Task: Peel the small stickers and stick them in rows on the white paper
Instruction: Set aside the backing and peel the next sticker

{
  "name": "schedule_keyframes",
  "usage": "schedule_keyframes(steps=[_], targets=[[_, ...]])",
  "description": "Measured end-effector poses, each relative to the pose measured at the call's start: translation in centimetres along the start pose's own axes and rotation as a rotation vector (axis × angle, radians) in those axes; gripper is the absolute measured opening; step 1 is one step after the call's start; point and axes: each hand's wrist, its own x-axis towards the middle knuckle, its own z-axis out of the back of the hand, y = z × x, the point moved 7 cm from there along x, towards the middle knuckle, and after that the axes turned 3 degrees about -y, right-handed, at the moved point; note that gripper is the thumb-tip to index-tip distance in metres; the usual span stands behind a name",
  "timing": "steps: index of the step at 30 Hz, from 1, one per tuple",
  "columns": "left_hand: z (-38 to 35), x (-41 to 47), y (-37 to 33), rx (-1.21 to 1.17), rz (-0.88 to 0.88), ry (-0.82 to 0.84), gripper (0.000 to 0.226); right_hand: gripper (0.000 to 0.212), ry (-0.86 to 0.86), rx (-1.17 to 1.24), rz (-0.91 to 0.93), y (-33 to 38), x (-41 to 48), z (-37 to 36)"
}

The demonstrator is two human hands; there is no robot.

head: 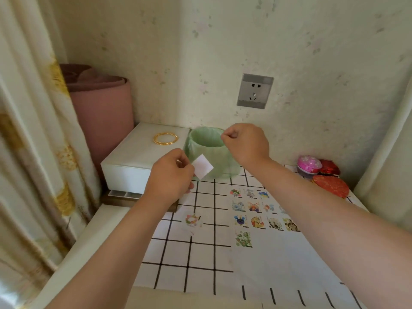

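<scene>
My left hand [170,177] pinches a small white square of backing paper [202,167] in front of the green bin. My right hand [244,142] is raised over the bin's rim with thumb and forefinger pinched together; what they hold is too small to tell. The white paper [278,259] lies on the grid-patterned table with several cartoon stickers [254,207] stuck in rows, and one green sticker [243,238] starting a lower row. A single loose sticker [192,220] lies on the grid cloth left of the paper.
A green bag-lined bin [209,152] stands at the back. A white box [138,161] with gold bangles [165,138] sits left of it. A pink roll [100,112], a curtain [33,152], red and pink trinkets [321,172] and a wall socket [254,91] surround the table.
</scene>
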Motion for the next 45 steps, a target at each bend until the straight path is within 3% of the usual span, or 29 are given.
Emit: schedule_keyframes(steps=[6,11,14,16,19,29,37,41,45], targets=[[0.9,0.3,0.6,-0.025,0.007,0.000,0.011,0.013,0.158,-0.205,0.013,0.3,2.8,-4.5],[0.1,0.3,0.8,-0.074,0.041,0.037,0.010,0.022,0.186,0.033,-0.028,0.5,1.3,-3.1],[-1.2,-0.1,0.4,-0.147,0.078,0.088,0.006,0.033,0.311,0.281,-0.126,0.8,-2.1,-1.0],[-2.3,-0.6,0.0,-0.185,0.091,0.132,0.006,0.024,0.378,0.339,-0.154,0.2,-4.7,0.6],[-4.3,-1.5,-0.7,-0.174,0.087,0.195,0.008,0.011,0.338,0.343,-0.206,-2.4,-7.0,2.7],[-11.1,-4.6,-1.6,-0.022,0.135,0.427,0.015,0.010,0.301,0.257,-0.243,-9.0,-10.7,5.4],[-13.8,-6.9,-2.4,-0.097,0.124,0.732,0.021,0.013,0.439,0.427,-0.458,-12.6,-11.6,5.8],[-13.5,-6.3,-2.4,-0.137,0.059,0.642,0.011,0.013,0.595,0.511,-0.565,-13.8,-12.5,5.4],[-13.4,-5.7,-2.6,-0.074,-0.122,0.537,0.036,0.012,0.673,0.621,-0.615,-14.0,-13.0,5.1]])
